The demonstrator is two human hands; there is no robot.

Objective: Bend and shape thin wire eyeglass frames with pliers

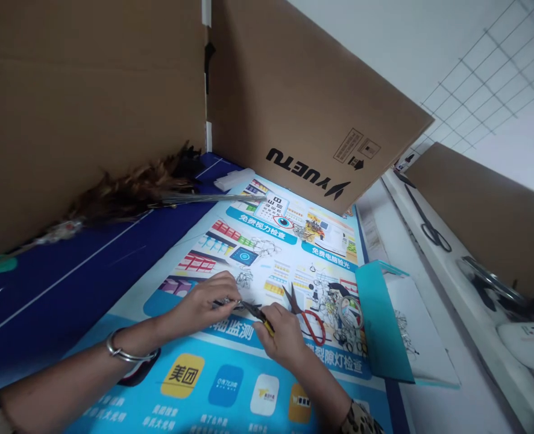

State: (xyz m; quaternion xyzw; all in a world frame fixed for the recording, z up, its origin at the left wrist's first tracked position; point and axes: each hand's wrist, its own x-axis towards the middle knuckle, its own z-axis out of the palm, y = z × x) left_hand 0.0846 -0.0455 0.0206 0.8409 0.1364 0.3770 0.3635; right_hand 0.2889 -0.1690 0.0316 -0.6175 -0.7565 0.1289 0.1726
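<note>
My right hand is wrapped round a pair of pliers with yellow-and-black handles, their jaws pointing left. The fingers of my left hand pinch a small piece of metal, perhaps wire, right at the plier tips; its exact shape is too small to make out. Just right of my right hand lie scissors with red handles, blades partly spread. Behind my hands a small bundle of thin wire rests on the printed sheet. Farther right is a tangled heap of wire pieces and rings.
An opened teal box with wire bits stands at the right edge. Long straight wires and brown feathers lie at the back left. Cardboard panels wall the far side. More scissors lie on a white surface at right.
</note>
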